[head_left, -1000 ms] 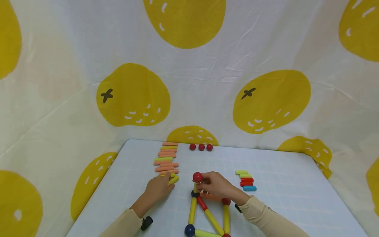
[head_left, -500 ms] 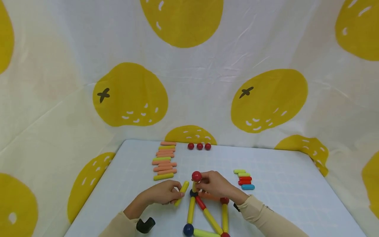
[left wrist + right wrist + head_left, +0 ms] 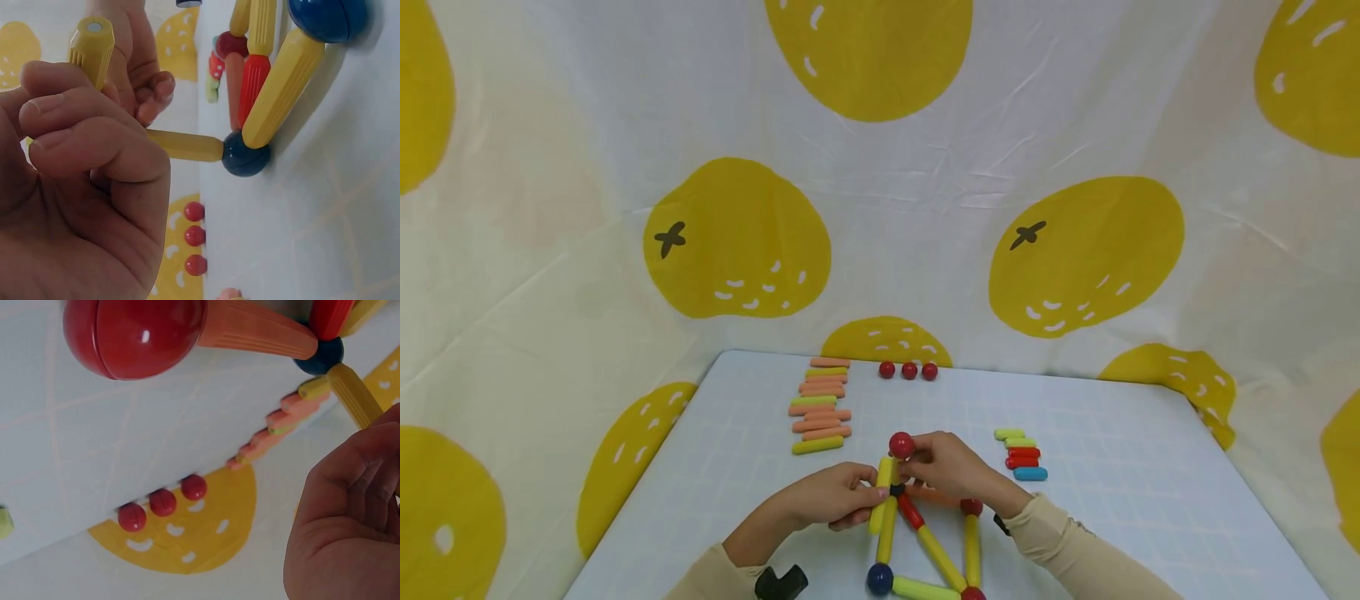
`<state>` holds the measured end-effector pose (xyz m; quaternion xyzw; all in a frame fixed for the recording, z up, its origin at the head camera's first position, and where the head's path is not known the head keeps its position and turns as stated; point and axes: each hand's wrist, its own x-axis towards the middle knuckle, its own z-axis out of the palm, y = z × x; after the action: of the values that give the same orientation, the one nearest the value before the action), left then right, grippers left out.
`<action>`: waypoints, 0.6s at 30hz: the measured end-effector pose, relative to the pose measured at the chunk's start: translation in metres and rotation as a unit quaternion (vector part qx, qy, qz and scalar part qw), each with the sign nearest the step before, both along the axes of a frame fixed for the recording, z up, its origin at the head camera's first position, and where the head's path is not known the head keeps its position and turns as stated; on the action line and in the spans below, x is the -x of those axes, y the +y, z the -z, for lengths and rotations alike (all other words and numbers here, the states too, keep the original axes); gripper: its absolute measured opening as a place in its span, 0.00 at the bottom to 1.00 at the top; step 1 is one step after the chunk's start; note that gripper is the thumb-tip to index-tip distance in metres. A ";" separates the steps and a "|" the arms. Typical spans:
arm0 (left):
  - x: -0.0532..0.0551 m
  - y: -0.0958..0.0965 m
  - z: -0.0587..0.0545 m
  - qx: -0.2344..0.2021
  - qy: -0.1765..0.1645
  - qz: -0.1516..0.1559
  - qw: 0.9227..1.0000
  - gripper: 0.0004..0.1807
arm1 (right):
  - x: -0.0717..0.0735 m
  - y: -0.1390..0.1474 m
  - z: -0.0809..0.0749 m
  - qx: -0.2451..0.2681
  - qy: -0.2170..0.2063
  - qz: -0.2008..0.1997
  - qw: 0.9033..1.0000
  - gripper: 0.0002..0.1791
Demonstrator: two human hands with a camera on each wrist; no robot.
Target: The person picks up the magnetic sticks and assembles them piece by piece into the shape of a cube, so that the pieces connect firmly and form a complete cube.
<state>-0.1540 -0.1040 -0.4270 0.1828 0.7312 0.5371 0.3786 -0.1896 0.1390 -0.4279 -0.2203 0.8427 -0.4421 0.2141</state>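
Observation:
My left hand (image 3: 833, 498) pinches a loose yellow magnetic rod (image 3: 885, 472) between thumb and fingers, tilted near vertical. It overlaps the frame's far-left corner in the head view; one metal-tipped end shows in the left wrist view. At that corner, a yellow upright rod (image 3: 187, 145) rises from a dark blue ball (image 3: 247, 155). My right hand (image 3: 953, 471) grips this upright near its top, just under a red ball (image 3: 901, 445). The flat frame has yellow rods (image 3: 887, 531), an orange rod (image 3: 262, 330), a red-and-yellow diagonal (image 3: 912, 512) and another blue ball (image 3: 880, 578).
A column of orange and yellow rods (image 3: 820, 423) lies at the left of the white table (image 3: 1120, 483). Three red balls (image 3: 909, 371) line the back edge. Short green, red and blue rods (image 3: 1031, 474) lie to the right. A patterned cloth (image 3: 910, 225) hangs behind.
My left hand has picked up a yellow rod from near the left column and carried it right to the upright, turning it steeper. My right hand has kept its hold.

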 end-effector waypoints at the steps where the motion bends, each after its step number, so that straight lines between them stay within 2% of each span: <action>1: 0.000 0.001 0.000 0.001 -0.001 -0.001 1.000 0.14 | 0.000 0.000 0.000 0.000 0.002 0.000 1.000 0.10; 18: -0.004 0.013 -0.004 -0.002 -0.017 -0.024 1.000 0.15 | 0.001 0.000 0.000 -0.015 0.023 -0.012 1.000 0.11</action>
<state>-0.1502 -0.0908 -0.4229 0.1564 0.7280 0.5504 0.3776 -0.1903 0.1387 -0.4274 -0.2373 0.8512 -0.4215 0.2039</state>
